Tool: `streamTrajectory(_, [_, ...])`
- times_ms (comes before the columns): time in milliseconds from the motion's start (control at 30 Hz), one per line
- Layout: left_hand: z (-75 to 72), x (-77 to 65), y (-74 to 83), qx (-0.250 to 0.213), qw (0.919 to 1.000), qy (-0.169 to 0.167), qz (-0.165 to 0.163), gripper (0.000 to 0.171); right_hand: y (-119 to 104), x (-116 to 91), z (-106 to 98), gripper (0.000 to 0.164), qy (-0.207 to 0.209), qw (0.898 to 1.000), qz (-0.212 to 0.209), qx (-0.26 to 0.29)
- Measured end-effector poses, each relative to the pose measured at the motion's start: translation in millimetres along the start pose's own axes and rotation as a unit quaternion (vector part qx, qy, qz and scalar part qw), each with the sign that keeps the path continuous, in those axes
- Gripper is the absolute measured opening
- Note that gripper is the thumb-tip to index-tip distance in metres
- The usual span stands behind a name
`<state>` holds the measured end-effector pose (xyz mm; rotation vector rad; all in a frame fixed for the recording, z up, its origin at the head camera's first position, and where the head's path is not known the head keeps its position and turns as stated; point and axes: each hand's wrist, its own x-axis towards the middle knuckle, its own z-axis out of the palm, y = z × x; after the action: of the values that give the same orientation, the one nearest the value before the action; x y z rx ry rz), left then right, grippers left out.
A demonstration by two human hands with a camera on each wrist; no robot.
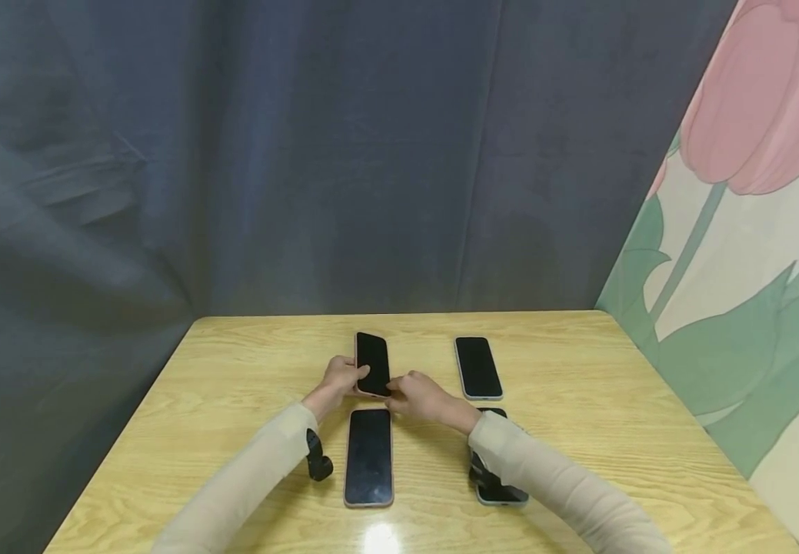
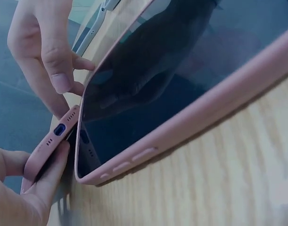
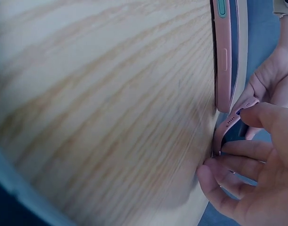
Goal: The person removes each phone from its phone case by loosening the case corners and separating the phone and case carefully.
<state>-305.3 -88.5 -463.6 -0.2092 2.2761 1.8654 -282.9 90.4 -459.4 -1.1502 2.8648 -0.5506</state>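
Observation:
A smartphone in a pink case [image 1: 373, 358] is tilted up off the wooden table near its far side, its dark screen towards me. My left hand [image 1: 340, 377] grips its left edge, with the thumb lying over the screen. At the lower right corner, my right hand [image 1: 425, 398] pinches the case edge between thumb and fingers. The left wrist view shows the phone's pink bottom edge [image 2: 52, 141] with a charging port and speaker holes. Just nearer lies a second pink-cased smartphone [image 1: 369, 458], screen up, below both hands.
On the right, a smartphone with a pale rim [image 1: 478, 368] lies flat on the table [image 1: 579, 431]. Another smartphone [image 1: 503, 494] is partly hidden under my right forearm. A dark curtain [image 1: 344, 154] hangs behind the table, and a tulip-painted wall [image 1: 738, 308] stands at the right.

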Motion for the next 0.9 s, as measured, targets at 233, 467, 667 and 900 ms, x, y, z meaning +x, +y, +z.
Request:
streamTrajectory(233, [0.0,2.0,-2.8,-0.014,0.9998,0.013,-0.010,0.024,0.9,-0.1,-0.3,0.031,0.003,1.000,0.006,0.010])
streamTrajectory(467, [1.6,-1.0,1.1,-0.042,0.9990,0.014,-0.010,0.023,2.5,-3.2,-7.6,0.024,0.021,0.999,0.013,0.037])
streamTrajectory(667, [3.5,-5.5,6.9,-0.054,0.9985,0.005,0.004,0.023,4.6,-5.6,-20.2,0.016,0.056,0.998,0.011,0.037])
streamTrajectory(900, [7.4,-12.6,15.0,-0.073,0.9973,0.000,0.011,0.027,7.7,-6.1,-29.9,0.010,0.129,0.991,0.021,0.027])
